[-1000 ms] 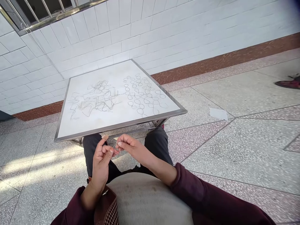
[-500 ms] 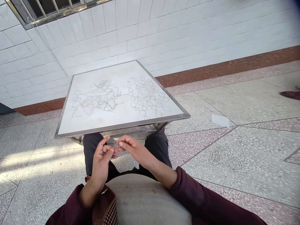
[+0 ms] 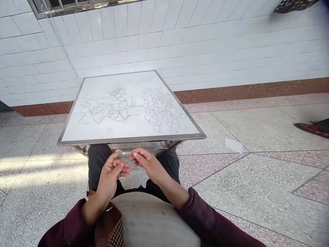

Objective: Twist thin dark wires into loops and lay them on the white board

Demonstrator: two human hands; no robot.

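In front of my lap, just short of the table edge, my two hands face each other with a small gap between the fingertips. My left hand is closed, thumb against the fingers, and a tan wrap covers its index fingertip. My right hand pinches with thumb and index finger. Whatever is in either pinch is too thin to make out. On the white-topped table lies a tangle of thin bent wires at left. Wires twisted into figure-eight loops are spread out at right.
A metal frame edges the table, whose far side stands near a white tiled wall. My knees are under its near edge. A pale flat piece lies on the floor at right, and another person's shoe shows farther right.
The view has turned and shifted slightly. My right fingertips have drawn a little away from my left hand. More of the other person's foot shows at right.
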